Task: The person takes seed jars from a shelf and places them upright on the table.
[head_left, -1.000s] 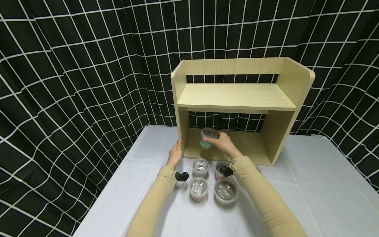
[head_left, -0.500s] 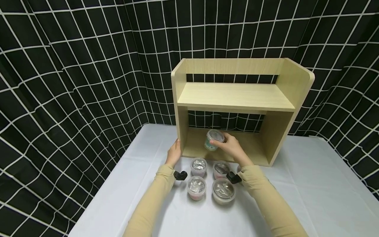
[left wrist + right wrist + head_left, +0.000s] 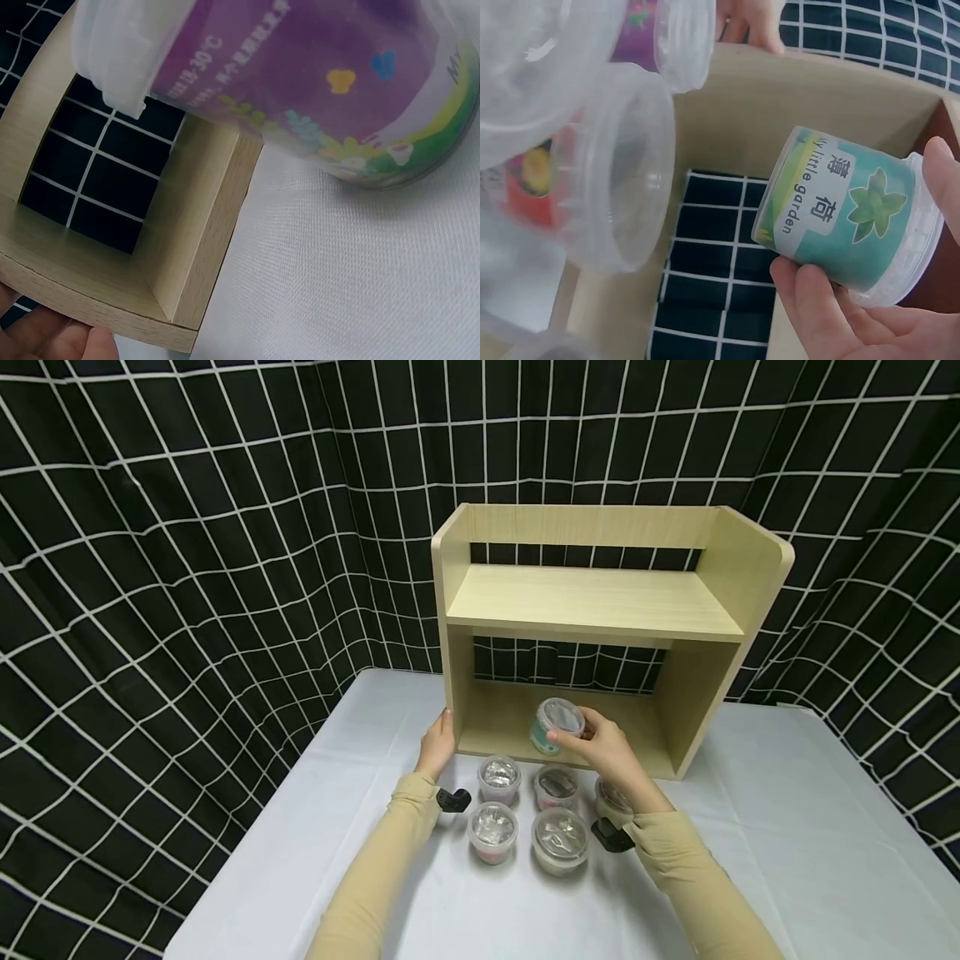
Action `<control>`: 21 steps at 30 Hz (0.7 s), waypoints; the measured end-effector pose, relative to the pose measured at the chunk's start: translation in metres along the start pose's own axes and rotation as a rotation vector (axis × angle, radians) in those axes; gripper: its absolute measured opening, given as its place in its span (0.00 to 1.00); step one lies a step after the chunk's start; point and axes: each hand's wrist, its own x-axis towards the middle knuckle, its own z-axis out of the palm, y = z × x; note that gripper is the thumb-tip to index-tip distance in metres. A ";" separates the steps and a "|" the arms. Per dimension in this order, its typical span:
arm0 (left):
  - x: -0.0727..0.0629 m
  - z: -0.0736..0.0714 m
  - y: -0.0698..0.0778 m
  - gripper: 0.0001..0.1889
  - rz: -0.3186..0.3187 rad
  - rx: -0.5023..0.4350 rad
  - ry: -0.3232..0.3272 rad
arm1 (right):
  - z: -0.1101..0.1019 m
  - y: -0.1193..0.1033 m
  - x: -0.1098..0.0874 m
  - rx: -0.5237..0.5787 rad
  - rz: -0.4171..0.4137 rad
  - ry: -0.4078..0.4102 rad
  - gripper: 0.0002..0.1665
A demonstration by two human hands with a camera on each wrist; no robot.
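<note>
A small lidded plastic tub [image 3: 555, 723] with a teal label hangs tilted over the bookshelf's bottom board. My right hand [image 3: 607, 752] grips it between thumb and fingers near the lid. In the right wrist view the tub [image 3: 847, 217] shows "My little garden" and a green leaf picture. My left hand [image 3: 437, 745] rests against the outside of the left side panel of the wooden bookshelf [image 3: 600, 602]; its fingers [image 3: 64, 337] lie by the panel's edge. Several lidded tubs stand on the table before the shelf, among them a purple-labelled tub [image 3: 300, 82] and a red-labelled tub [image 3: 536, 184].
On the white tablecloth [image 3: 795, 843], a front-row tub [image 3: 492, 831] and a larger tub [image 3: 560, 839] stand between my forearms. Another tub [image 3: 613, 802] is partly hidden behind my right wrist. A black curtain with a white grid [image 3: 225, 527] surrounds the table.
My right hand has moved right and toward me with the teal-labelled tub, from the shelf's left part toward its middle front. My left hand has stayed at the side panel.
</note>
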 end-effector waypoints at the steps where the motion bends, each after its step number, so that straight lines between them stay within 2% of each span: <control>1: 0.000 0.000 0.000 0.28 0.004 0.000 0.001 | -0.001 0.000 -0.003 0.008 -0.001 -0.002 0.50; 4: 0.001 -0.001 0.001 0.29 0.012 0.008 0.000 | -0.003 0.001 -0.012 0.036 -0.014 -0.004 0.49; 11: 0.000 -0.001 0.004 0.28 -0.002 0.010 0.003 | -0.008 -0.004 -0.032 0.023 -0.055 -0.005 0.47; 21: 0.000 -0.001 0.003 0.29 -0.019 0.019 0.000 | -0.009 0.004 -0.055 0.067 -0.024 0.003 0.44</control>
